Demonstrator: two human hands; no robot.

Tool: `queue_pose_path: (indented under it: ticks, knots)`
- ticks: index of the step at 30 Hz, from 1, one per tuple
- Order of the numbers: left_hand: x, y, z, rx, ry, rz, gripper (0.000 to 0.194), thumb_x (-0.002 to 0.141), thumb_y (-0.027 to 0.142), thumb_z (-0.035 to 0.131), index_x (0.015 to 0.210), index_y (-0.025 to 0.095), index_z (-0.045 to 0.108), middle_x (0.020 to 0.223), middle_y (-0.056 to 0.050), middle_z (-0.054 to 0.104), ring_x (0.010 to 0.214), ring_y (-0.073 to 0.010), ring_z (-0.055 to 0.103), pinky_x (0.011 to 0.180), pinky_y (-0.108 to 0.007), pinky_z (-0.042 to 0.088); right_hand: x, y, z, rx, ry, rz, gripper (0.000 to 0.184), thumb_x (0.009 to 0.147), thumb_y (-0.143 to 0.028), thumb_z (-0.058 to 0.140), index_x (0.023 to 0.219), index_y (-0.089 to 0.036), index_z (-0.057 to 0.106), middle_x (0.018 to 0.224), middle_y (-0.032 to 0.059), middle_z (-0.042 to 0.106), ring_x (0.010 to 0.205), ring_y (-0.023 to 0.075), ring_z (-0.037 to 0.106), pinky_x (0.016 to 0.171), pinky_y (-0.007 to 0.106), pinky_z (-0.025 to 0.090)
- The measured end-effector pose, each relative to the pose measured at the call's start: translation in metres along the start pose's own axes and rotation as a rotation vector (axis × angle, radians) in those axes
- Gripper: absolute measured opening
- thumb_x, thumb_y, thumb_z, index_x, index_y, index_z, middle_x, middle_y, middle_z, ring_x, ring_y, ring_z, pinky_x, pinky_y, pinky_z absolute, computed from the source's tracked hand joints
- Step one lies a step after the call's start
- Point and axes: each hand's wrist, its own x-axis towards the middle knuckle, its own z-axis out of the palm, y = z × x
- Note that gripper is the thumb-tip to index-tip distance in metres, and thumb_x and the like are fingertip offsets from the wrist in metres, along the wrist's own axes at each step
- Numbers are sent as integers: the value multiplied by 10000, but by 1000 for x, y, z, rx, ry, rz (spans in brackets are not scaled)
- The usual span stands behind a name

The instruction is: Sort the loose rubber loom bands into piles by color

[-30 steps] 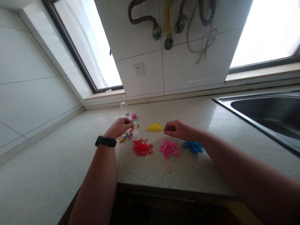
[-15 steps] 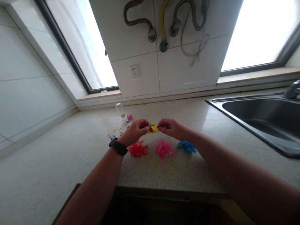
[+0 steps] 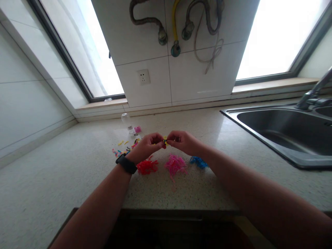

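My left hand (image 3: pixel 148 147), with a dark watch on its wrist, is closed in a pinch on a small bunch of coloured rubber bands (image 3: pixel 164 146) that shows red, dark and yellow. The fingertips of my right hand (image 3: pixel 183 141) are pinched on the same bunch from the other side. Yellow bands (image 3: pixel 166 138) show just behind the fingertips. In front of the hands lie a red pile of bands (image 3: pixel 147 166), a pink pile (image 3: pixel 175 165) and a blue pile (image 3: pixel 198 162), the blue one partly behind my right forearm.
Mixed-colour bands (image 3: pixel 121 152) are scattered left of my left hand. Behind them lie a clear plastic bottle (image 3: pixel 126 121) and a small pink item (image 3: pixel 137 129). A steel sink (image 3: pixel 233 126) with a tap (image 3: pixel 308 98) is set into the speckled counter (image 3: pixel 85 169) at right.
My right hand has come in toward my left, so the fingertips now nearly meet at the bunch. The view has turned slightly to the right.
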Motion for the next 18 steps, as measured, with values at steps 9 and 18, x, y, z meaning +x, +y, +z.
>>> queue_pose_path:
  ticks: [9, 18]
  knots:
    - [0, -1, -1, -5, 13, -20, 204, 877, 338, 638, 961, 156, 603, 900, -52, 707, 720, -107, 588, 631, -230, 421, 2, -2, -6, 48, 117, 14, 242, 857, -404, 611, 859, -165, 655, 630, -22, 536, 555, 100, 421, 510, 257, 307]
    - [0, -1, -3, -14, 51, -54, 214, 867, 336, 652, 956, 148, 601, 864, -30, 680, 646, -79, 526, 571, -209, 375, 3, -2, -8, 129, 127, 41, 293, 884, -441, 575, 872, -166, 675, 680, 11, 592, 556, 101, 444, 498, 263, 325]
